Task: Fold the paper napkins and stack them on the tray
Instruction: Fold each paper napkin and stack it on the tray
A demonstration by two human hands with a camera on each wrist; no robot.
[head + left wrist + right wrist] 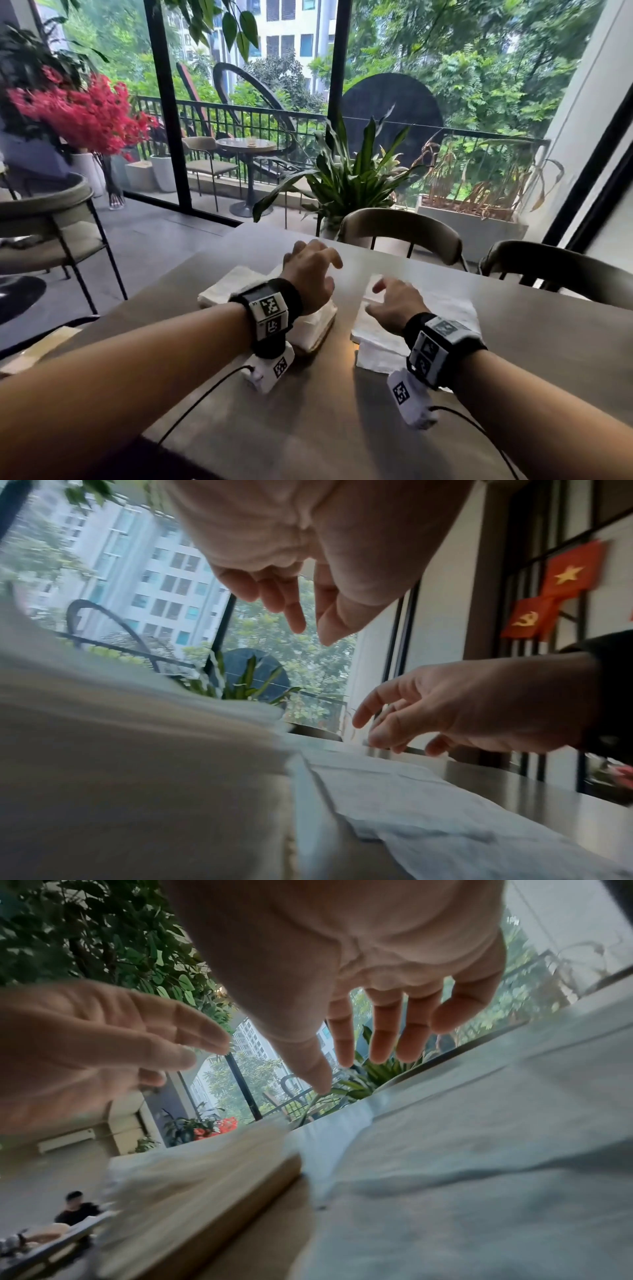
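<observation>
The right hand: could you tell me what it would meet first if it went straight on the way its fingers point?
Probably the loose paper napkin lying just under the right hand; its open fingers slant down toward the far edge, though depth is unclear.

We see white paper napkins (373, 330) spread flat on the table beside a wooden tray (323, 330) holding a folded stack (310, 325).

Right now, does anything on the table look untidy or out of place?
Only slightly: the white paper napkins under the right hand lie crumpled and uneven, not squared. The napkin stack on the wooden tray below the left hand looks neat.
</observation>
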